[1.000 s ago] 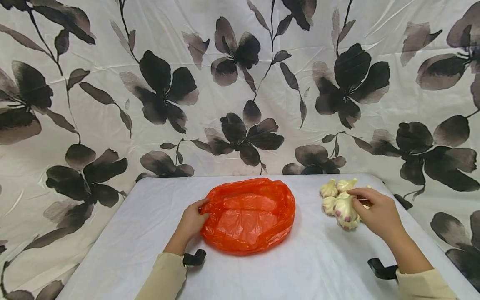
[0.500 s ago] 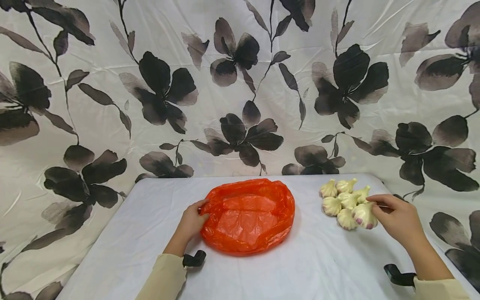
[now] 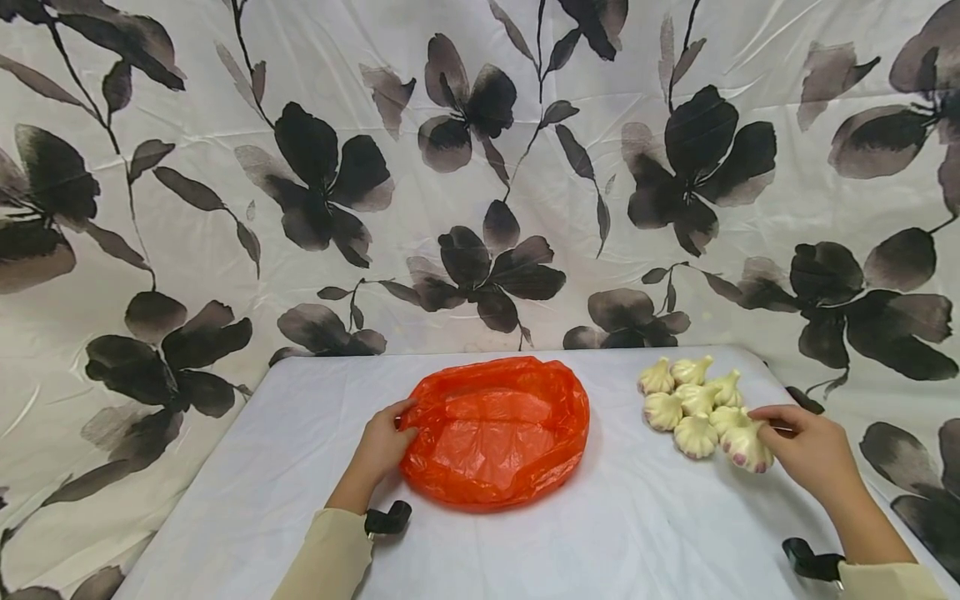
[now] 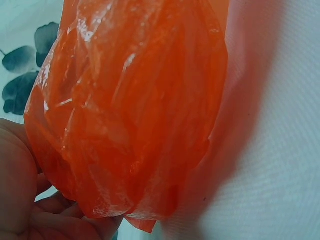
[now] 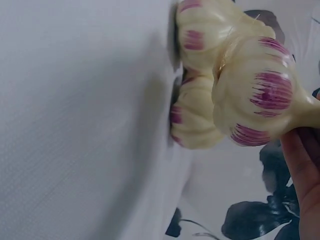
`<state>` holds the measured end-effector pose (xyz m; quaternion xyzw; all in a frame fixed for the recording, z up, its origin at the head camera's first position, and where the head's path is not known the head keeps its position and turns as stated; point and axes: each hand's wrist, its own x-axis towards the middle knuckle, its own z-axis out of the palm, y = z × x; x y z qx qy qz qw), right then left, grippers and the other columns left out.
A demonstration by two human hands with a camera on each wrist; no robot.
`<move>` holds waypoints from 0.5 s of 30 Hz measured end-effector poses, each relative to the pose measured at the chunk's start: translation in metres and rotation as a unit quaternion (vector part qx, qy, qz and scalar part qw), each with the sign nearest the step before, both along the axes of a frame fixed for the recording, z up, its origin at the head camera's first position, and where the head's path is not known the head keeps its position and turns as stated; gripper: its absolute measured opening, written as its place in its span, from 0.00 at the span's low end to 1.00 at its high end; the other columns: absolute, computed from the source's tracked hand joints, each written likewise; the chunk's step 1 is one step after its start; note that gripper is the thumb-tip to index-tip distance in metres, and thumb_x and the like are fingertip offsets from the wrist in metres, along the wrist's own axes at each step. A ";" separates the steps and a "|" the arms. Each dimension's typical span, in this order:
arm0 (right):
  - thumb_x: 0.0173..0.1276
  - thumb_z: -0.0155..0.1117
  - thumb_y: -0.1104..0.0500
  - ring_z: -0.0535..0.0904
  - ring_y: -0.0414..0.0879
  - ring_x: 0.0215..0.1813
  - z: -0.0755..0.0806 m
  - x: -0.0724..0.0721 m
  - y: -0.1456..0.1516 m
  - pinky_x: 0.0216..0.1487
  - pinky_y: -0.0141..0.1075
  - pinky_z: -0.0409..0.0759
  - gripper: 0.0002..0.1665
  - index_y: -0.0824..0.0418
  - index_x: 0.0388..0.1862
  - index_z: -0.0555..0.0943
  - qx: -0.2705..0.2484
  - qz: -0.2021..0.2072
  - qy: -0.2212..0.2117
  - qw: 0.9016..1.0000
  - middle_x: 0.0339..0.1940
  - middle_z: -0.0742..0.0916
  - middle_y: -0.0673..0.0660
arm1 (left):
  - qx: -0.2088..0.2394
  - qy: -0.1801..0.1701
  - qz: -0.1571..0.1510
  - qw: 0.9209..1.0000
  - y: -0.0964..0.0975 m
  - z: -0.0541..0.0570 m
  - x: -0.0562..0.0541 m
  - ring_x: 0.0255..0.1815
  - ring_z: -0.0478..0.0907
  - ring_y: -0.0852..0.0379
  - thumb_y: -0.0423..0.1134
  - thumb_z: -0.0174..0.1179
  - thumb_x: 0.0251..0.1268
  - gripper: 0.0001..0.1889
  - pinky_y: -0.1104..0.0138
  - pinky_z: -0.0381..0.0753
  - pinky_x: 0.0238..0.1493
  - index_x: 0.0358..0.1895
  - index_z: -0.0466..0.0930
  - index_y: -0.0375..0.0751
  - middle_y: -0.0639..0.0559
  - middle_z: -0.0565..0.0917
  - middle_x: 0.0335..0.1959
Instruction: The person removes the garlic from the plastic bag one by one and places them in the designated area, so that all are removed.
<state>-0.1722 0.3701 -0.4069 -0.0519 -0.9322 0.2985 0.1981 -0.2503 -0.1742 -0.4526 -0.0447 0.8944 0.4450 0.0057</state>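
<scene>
An orange-red plastic bag (image 3: 491, 493) lies on the white cloth with its mouth spread wide. My left hand (image 3: 380, 450) pinches the bag's left rim; in the left wrist view the crumpled bag (image 4: 130, 115) hides part of the fingers. At the right, my right hand (image 3: 813, 454) pinches a garlic bulb (image 3: 747, 450) by its stem. Purple streaks mark this garlic bulb (image 5: 260, 95), which is held off the cloth in the right wrist view. Several other garlic bulbs (image 3: 696, 435) sit clustered just to its left and behind.
A white cloth (image 3: 600, 533) covers the table, whose far edge runs behind the bag and garlic. Beyond it hangs a curtain (image 3: 480, 100) with dark flowers. A black wrist camera mount (image 3: 812, 560) sits below the right hand, another (image 3: 388, 518) on the left wrist.
My right hand has moved right and toward me, carrying the garlic bulb from in front of the cluster to its near right side. My left hand and the bag have stayed put.
</scene>
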 end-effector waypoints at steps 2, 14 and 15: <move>0.62 0.59 0.60 0.67 0.17 0.32 -0.003 -0.001 0.002 0.25 0.24 0.74 0.14 0.61 0.43 0.86 0.003 0.000 -0.005 1.000 0.41 0.88 0.64 | 0.003 -0.002 0.001 1.000 0.000 0.000 0.000 0.61 0.75 0.44 0.33 0.55 0.66 0.29 0.53 0.80 0.58 0.71 0.66 0.45 0.40 0.72 0.67; 0.60 0.63 0.61 0.70 0.20 0.32 -0.018 -0.004 0.007 0.27 0.23 0.73 0.11 0.62 0.40 0.86 0.006 0.022 -0.030 0.999 0.46 0.87 0.67 | 0.003 -0.008 0.001 1.000 0.000 0.000 -0.001 0.60 0.75 0.43 0.34 0.55 0.66 0.29 0.53 0.81 0.57 0.71 0.66 0.45 0.39 0.72 0.67; 0.60 0.63 0.61 0.70 0.19 0.32 -0.019 -0.004 0.007 0.28 0.22 0.73 0.11 0.62 0.40 0.86 0.008 0.023 -0.027 0.999 0.45 0.87 0.67 | 0.002 -0.008 0.001 1.000 0.000 0.000 -0.001 0.60 0.75 0.43 0.34 0.55 0.66 0.29 0.53 0.81 0.57 0.71 0.66 0.45 0.39 0.72 0.67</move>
